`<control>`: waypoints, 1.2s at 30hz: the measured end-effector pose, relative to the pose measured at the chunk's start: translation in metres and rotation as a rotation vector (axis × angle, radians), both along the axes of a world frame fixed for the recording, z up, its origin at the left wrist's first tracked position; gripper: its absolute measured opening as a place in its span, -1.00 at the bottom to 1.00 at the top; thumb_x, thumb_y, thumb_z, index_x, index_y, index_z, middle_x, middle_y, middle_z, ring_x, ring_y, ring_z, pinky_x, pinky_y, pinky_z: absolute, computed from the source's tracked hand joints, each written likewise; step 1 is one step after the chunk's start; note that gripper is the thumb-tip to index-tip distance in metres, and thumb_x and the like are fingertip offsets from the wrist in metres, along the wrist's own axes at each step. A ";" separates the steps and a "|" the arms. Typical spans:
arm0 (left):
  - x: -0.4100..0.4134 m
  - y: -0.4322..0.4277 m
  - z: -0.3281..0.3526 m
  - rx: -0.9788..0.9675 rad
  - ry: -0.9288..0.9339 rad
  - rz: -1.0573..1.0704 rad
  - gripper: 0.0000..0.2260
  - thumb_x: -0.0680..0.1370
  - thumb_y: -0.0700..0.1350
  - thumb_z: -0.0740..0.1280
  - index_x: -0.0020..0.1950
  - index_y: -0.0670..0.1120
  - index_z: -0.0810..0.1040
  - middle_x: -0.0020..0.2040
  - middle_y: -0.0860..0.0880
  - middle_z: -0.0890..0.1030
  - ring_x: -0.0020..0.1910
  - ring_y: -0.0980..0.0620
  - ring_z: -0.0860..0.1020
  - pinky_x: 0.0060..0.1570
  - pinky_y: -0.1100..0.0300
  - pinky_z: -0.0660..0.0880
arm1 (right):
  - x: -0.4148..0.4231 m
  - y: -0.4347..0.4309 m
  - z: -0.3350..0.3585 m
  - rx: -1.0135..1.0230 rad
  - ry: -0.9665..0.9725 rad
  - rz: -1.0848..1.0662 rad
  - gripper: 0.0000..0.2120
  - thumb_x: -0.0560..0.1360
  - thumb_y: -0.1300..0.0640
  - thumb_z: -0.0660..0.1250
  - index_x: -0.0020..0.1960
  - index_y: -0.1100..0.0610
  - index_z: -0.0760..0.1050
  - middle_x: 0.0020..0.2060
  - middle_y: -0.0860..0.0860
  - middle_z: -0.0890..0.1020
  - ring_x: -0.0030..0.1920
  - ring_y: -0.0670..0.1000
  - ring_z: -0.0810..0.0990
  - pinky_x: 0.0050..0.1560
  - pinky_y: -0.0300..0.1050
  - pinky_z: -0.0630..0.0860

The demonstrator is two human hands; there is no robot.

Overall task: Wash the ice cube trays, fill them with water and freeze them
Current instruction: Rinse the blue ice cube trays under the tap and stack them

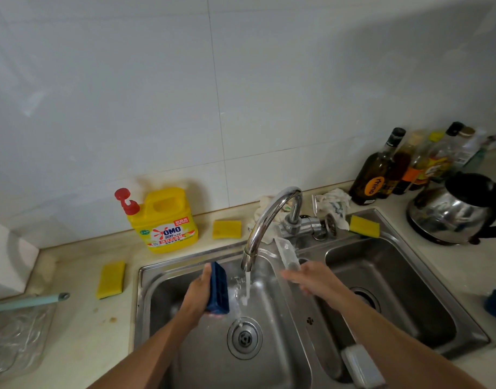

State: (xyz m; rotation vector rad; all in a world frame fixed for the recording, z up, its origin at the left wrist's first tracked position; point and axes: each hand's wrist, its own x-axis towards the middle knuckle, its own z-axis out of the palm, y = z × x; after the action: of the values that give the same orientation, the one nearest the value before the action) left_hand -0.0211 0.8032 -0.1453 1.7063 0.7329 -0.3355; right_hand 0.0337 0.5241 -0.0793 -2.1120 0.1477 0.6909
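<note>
Grips blue ice cube tray (218, 287) in left hand (197, 293), on edge over left sink basin (157, 290), just beside water stream (247, 287) from tap (269, 217). Holds clear tray (287, 252) by its lower end in right hand (314, 279), tilted up above basin divider (305, 310); finger detail blurred. Also has white tray (360, 366) lying on that divider near bottom edge.
</note>
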 end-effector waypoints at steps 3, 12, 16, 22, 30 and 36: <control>0.001 -0.029 -0.002 -0.119 -0.020 -0.057 -0.41 0.64 0.30 0.03 0.11 -0.18 0.56 -0.04 -0.24 0.69 -0.06 -0.21 0.70 0.02 -0.14 0.66 | -0.009 0.008 -0.010 -0.106 0.005 0.114 -0.67 0.41 -0.20 0.50 -0.14 0.07 0.58 -0.30 -0.06 0.60 -0.43 -0.20 0.54 -0.40 -0.33 0.44; 0.011 -0.075 -0.004 -0.516 0.029 0.165 -0.48 0.65 0.25 0.15 0.21 -0.19 0.55 -0.05 -0.22 0.63 -0.15 -0.15 0.60 -0.20 0.02 0.58 | -0.029 -0.040 -0.017 -0.260 -0.062 0.149 -0.72 0.50 -0.13 0.45 -0.24 0.04 0.55 -0.38 -0.08 0.57 -0.41 -0.20 0.49 -0.36 -0.37 0.40; 0.013 -0.082 -0.012 -0.407 -0.015 0.206 -0.68 0.61 0.01 0.37 0.26 -0.17 0.54 0.09 -0.26 0.65 0.01 -0.25 0.65 -0.03 -0.16 0.64 | -0.036 -0.089 -0.021 -0.398 -0.091 0.262 -0.59 0.40 0.03 0.54 0.18 0.12 0.55 -0.03 -0.03 0.62 -0.17 -0.18 0.55 -0.33 -0.43 0.40; 0.018 -0.088 -0.022 -0.231 -0.028 0.338 -0.72 0.56 -0.07 0.45 0.23 -0.12 0.57 0.07 -0.20 0.65 0.06 -0.26 0.63 0.13 -0.23 0.58 | -0.067 -0.154 -0.047 -0.526 -0.059 0.414 -0.50 0.51 0.23 0.41 0.40 0.05 0.36 0.29 0.02 0.50 0.20 0.00 0.52 0.21 -0.14 0.54; 0.002 -0.106 -0.026 -0.386 -0.053 0.500 -0.75 0.59 -0.10 0.41 0.25 -0.09 0.53 0.07 -0.14 0.65 0.00 -0.18 0.64 -0.15 -0.02 0.58 | -0.092 -0.195 -0.066 -0.670 -0.030 0.625 -0.27 0.49 0.24 0.42 0.56 0.01 0.18 0.49 0.00 0.30 0.46 0.07 0.29 0.46 0.13 0.32; -0.005 -0.110 -0.026 -0.445 -0.014 0.608 -0.83 0.62 -0.06 0.36 0.18 -0.04 0.52 -0.01 -0.07 0.65 -0.08 -0.10 0.65 -0.24 0.06 0.56 | -0.096 -0.198 -0.070 -0.718 -0.072 0.672 -0.15 0.49 0.23 0.43 0.63 0.02 0.04 0.58 0.05 0.16 0.54 0.14 0.19 0.51 0.19 0.25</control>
State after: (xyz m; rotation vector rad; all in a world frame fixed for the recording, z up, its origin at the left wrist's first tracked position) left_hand -0.0265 0.6929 -0.1718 1.0071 1.0369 -0.0500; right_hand -0.0627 0.3256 -0.1495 -2.9090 -0.4416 1.0564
